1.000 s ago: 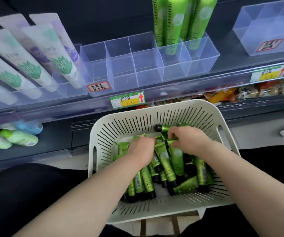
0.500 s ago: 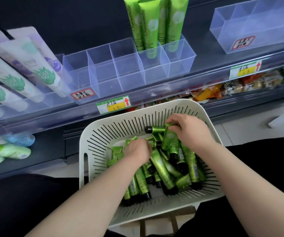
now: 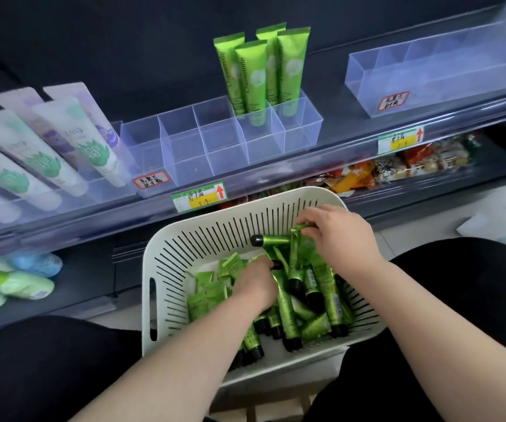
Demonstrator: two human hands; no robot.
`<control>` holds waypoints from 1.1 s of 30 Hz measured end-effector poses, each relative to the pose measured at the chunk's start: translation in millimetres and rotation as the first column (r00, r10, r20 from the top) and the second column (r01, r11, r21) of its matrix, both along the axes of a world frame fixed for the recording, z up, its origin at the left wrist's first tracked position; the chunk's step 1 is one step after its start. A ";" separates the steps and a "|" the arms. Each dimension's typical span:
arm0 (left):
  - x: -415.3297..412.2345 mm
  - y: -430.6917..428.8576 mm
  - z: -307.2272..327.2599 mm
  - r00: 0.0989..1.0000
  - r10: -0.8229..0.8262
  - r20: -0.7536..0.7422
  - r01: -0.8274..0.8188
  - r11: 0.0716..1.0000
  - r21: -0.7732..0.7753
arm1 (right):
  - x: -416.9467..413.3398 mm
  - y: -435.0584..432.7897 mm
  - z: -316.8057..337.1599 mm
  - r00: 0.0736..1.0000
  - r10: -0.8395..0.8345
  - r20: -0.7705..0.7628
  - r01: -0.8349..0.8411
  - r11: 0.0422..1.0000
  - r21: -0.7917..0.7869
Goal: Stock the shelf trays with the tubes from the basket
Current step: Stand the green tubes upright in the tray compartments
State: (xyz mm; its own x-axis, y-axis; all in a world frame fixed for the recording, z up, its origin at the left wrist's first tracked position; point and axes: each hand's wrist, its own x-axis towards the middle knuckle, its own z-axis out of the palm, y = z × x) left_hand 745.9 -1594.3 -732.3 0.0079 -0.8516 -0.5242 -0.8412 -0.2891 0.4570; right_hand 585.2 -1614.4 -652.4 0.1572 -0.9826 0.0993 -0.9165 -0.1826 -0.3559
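Two hands in our white slotted plastic basket (image 3: 166, 269): right hand (image 3: 341, 236) at 1 o'clock pinching green black-capped tubes (image 3: 296, 269), left hand (image 3: 253, 284) curled among them, grip unclear.

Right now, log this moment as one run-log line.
phase: gathering | left hand: in basket among tubes | right hand: grip on green tubes | divided tray: partly stocked

Dim, cool, even light; wide-angle bending at edges, slight softness, faint glare.

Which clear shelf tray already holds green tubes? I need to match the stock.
The middle tray, with green tubes standing at its right end; the right tray has none.
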 end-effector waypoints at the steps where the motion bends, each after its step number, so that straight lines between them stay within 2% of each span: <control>1: -0.8 -2.7 1.4 1.000 0.006 0.000 -0.006 1.000 -0.026 | -1.7 -0.1 0.5 1.000 -0.003 -0.018 0.003 1.000 -0.014; 5: -1.9 -15.8 0.8 0.999 0.012 0.046 -0.012 1.000 0.002 | -6.5 -3.7 -4.5 1.000 -0.021 -0.007 0.022 0.999 0.047; 10: -6.0 -22.6 -7.4 0.964 -0.164 0.208 0.143 0.984 0.109 | -6.3 -6.7 -20.0 0.995 -0.036 0.089 0.026 0.993 0.114; 13: -6.9 -21.8 -12.8 0.946 -0.189 0.264 0.155 0.977 0.144 | -5.4 -6.9 -22.7 0.995 -0.018 0.094 0.009 0.995 0.096; 17: 1.4 -27.8 -5.4 0.958 -0.172 0.228 0.127 0.972 0.196 | -2.7 -4.7 -22.2 0.996 0.018 0.086 -0.026 0.995 0.095; 21: 24.0 -20.4 7.9 0.970 -0.167 0.176 0.138 0.976 0.166 | 3.0 -1.8 -20.8 0.996 0.006 0.092 -0.015 0.995 0.096; 23: 35.4 -9.9 15.7 0.982 -0.154 0.111 0.141 0.983 0.116 | 5.2 0.0 -17.0 0.995 0.009 0.097 -0.020 0.995 0.103; 28: 59.7 -7.9 68.6 0.995 -0.102 0.011 0.102 0.973 -0.208 | 15.4 2.1 13.4 0.991 0.040 0.129 -0.041 0.999 0.006; 30: 68.6 -15.6 95.0 0.996 -0.044 -0.074 0.018 0.946 -0.323 | 21.4 2.0 30.2 0.988 0.068 0.137 -0.060 0.996 -0.060; 33: 79.9 -29.4 133.9 0.992 -0.019 -0.123 -0.044 0.870 -0.491 | 28.2 -1.3 57.2 0.984 0.101 0.149 -0.075 0.982 -0.171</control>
State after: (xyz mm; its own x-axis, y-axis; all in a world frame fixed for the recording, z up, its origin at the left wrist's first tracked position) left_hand 825.9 -1623.7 -598.5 -0.0159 -0.9993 -0.0349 -0.7687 -0.0101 0.6395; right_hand 613.5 -1615.8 -595.2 0.2117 -0.9338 0.2885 -0.8297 -0.3277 -0.4519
